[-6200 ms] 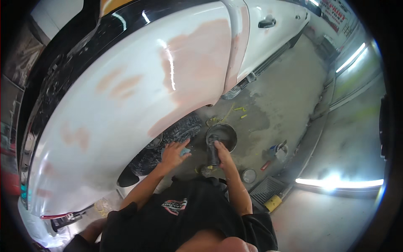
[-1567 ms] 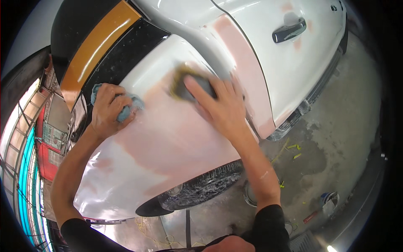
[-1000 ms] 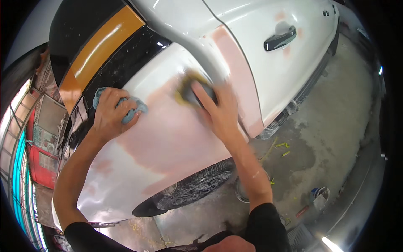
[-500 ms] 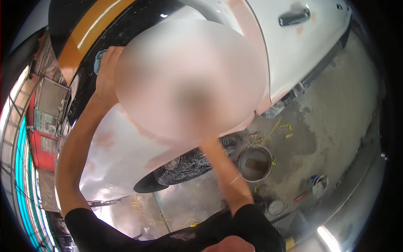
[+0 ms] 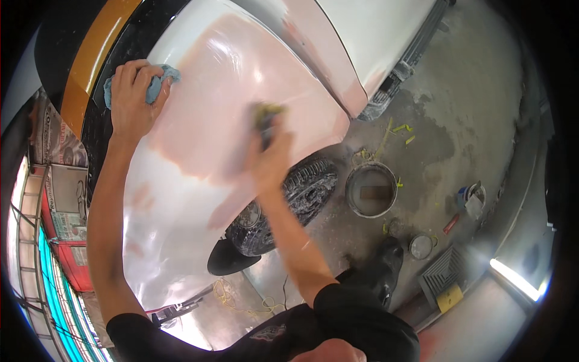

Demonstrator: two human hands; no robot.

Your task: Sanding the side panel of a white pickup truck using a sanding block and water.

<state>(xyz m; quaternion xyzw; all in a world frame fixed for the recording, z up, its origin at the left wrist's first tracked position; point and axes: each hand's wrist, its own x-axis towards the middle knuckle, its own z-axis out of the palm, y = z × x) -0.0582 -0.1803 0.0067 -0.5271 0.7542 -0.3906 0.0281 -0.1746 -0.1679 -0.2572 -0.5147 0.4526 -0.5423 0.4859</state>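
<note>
Here the left hand [image 5: 134, 101] curls its fingers round a crumpled blue cloth [image 5: 170, 73] at the edge of the white panel [image 5: 172, 226], likely for bracing, while the right hand's [image 5: 272, 158] blurred fingers seem wrapped around a dark, yellow-edged block [image 5: 265, 123] over the pinkish patch [image 5: 205, 130].

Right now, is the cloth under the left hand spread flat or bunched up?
Bunched up: the blue cloth is crumpled under the left hand, its folds showing on both sides of the hand.
</note>
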